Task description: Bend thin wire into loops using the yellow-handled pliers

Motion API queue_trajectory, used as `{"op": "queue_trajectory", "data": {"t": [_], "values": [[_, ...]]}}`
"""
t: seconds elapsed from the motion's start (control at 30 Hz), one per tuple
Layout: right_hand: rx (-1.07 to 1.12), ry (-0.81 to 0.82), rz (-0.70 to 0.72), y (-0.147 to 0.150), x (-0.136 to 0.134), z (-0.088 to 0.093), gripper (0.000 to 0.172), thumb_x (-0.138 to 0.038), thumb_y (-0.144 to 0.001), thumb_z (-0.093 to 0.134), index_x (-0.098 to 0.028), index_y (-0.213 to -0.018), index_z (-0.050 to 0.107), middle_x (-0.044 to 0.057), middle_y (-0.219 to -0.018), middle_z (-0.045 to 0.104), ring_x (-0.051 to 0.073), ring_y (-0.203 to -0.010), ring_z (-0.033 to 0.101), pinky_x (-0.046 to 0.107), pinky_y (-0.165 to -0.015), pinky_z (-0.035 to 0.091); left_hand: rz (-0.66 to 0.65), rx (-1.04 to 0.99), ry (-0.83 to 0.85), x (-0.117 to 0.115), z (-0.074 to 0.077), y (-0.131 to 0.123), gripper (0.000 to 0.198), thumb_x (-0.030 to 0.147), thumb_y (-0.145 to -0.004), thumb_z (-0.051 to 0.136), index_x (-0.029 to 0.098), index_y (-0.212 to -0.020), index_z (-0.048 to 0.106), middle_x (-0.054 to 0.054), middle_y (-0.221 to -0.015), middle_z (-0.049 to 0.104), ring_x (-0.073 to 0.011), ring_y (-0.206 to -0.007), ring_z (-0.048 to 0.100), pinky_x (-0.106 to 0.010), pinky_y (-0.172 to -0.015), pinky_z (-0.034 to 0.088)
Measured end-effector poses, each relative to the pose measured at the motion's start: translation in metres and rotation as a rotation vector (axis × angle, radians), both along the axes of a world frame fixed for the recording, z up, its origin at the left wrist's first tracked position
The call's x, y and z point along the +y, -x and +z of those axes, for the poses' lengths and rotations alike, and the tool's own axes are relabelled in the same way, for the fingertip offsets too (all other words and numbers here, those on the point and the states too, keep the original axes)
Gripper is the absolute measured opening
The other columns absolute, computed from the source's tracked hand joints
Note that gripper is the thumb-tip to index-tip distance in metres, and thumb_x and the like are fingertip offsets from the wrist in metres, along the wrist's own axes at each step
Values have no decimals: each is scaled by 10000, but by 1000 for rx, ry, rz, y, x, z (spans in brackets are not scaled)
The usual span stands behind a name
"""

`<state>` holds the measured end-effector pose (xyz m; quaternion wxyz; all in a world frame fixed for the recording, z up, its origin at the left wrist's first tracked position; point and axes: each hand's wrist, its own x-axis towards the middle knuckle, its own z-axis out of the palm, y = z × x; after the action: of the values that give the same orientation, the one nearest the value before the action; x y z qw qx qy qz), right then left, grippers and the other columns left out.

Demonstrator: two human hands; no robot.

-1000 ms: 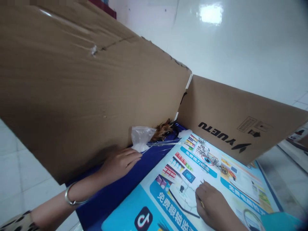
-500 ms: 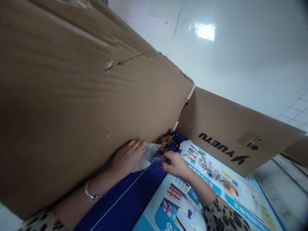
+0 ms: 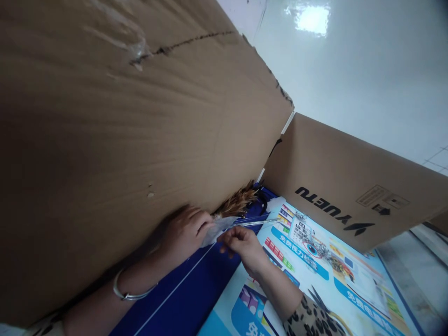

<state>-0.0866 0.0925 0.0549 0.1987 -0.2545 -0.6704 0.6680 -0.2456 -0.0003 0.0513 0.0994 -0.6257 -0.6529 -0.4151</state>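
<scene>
My left hand point(image 3: 191, 231), with a silver bangle on the wrist, lies against the tall cardboard wall with its fingers closed on a translucent plastic bag point(image 3: 220, 229). Close to the bag's right end, my right hand point(image 3: 241, 245) has its thumb and fingertips drawn together; whatever they pinch is hidden. Thin shiny clear strands point(image 3: 257, 223) run just behind the right hand toward the printed board. A bundle of dry, brown, feathery stalks point(image 3: 241, 200) rests beyond the bag, along the foot of the cardboard.
Cardboard panels point(image 3: 168, 126) stand at left and back, the back one marked YUETU. Beneath are a blue surface point(image 3: 175, 298) and a printed board point(image 3: 311, 261) bearing crumpled silvery bits point(image 3: 325, 254). Scissors point(image 3: 324, 303) with yellowish handles lie by my right sleeve.
My right hand has shifted slightly left and down, nearer the bag. The left hand still has the bag. The view has moved, bringing the scissors clearly into sight beside the right sleeve.
</scene>
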Motion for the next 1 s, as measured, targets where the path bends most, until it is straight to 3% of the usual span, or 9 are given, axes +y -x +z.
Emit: {"op": "queue_trajectory", "data": {"t": [0.27,0.47,0.7,0.87,1.0], "values": [[103,156,-154,-6,-14,-4,129,-253,-665,647,-145,-649,578,-11,-618,575,81,-541,476,178,-470,376,-176,-218,152,-3,1,-23,148,228,-814,507,178,-675,515,4,-701,536,-141,-706,505,-245,-653,391],[134,121,-138,-12,-15,-9,83,-211,-686,620,-141,-658,585,-8,-654,599,70,-515,467,195,-505,378,-343,-435,343,2,-3,-19,252,312,-875,386,173,-736,543,32,-642,485,-111,-603,460,-205,-548,356],[146,188,-126,-10,-13,-22,112,-237,-696,624,-151,-663,560,-15,-609,596,80,-518,488,189,-493,378,-210,-384,416,5,-8,-23,88,227,-793,466,182,-720,485,42,-628,511,-115,-597,496,-210,-548,351],[169,287,-123,-7,-15,-33,161,-276,-689,647,-151,-666,548,-4,-605,593,97,-546,526,186,-480,398,-57,-82,374,3,-17,-26,26,198,-753,504,196,-775,518,3,-737,591,-147,-658,551,-249,-594,353],[165,338,-118,-6,-16,-42,173,-279,-685,658,-145,-673,550,1,-603,592,95,-539,531,184,-474,407,-40,97,397,4,-23,-26,97,161,-778,460,200,-743,541,-14,-749,614,-164,-684,574,-262,-589,345]]}}
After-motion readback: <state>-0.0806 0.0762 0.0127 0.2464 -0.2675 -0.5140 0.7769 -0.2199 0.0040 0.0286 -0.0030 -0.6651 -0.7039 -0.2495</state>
